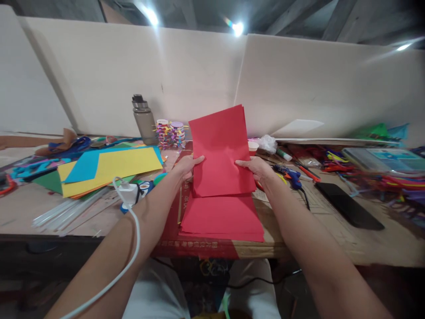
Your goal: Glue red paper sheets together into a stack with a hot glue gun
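A small stack of red paper sheets point(221, 153) is held up, tilted, in front of me. My left hand point(188, 167) grips its left edge with the thumb on the front face. On the opposite edge my right hand point(255, 166) pinches the same sheets, thumb in front, and the paper buckles slightly near that thumb. Below the raised sheets, more red paper point(222, 217) lies flat near the table's front edge. The fingers of both hands behind the paper are mostly hidden.
Yellow sheets point(129, 166) and blue paper lie left, near clear glue sticks point(66, 212) and a white charger point(129, 192) with its cable. A bottle point(144, 122) and decorated cups point(177, 135) stand behind. Rightward are a blue glue gun point(294, 176), a phone point(348, 206) and a plastic case point(385, 159).
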`<state>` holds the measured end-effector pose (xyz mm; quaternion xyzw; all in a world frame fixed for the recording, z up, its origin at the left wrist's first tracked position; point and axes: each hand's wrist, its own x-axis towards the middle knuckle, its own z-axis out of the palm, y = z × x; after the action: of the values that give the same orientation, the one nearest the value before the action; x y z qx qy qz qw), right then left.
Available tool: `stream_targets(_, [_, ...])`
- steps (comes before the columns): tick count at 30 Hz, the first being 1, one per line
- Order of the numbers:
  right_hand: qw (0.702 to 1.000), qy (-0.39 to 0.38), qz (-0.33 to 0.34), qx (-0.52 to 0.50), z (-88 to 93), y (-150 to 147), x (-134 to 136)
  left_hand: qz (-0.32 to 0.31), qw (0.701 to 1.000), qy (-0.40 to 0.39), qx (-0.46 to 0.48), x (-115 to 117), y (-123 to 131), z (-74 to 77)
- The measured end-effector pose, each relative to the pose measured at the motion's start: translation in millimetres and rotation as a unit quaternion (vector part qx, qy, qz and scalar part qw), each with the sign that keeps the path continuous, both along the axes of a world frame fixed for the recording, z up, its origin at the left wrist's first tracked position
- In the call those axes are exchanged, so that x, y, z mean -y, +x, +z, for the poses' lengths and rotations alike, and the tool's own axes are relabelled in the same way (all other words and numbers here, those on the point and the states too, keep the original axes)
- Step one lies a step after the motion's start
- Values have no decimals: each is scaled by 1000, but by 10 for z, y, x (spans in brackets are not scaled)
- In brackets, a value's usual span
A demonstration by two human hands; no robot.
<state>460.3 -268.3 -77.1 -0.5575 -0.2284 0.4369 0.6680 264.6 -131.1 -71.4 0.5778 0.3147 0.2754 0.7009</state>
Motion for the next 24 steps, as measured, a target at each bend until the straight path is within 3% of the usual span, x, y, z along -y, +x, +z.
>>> stream_targets(6, [999,-36,20,2,-40,46,-41,41,999,-6,-31,43,-13,88])
stream_targets(11, [997,-32,63,5,-27,64,-26,16,998,-10,-54,-22,-47,60])
stream_targets(15, [1000,15,21,-2,-30,96,-37,-14,999,-25,-31,-20,-42,36])
stream_targets(18, [1000,7,-13,10,-42,125,-61,-45,997,-63,-2,-23,-13,4])
stream_targets(24, [1000,-6,-2,10,-18,104,-51,-35,994,-97,36,-95,24,-48])
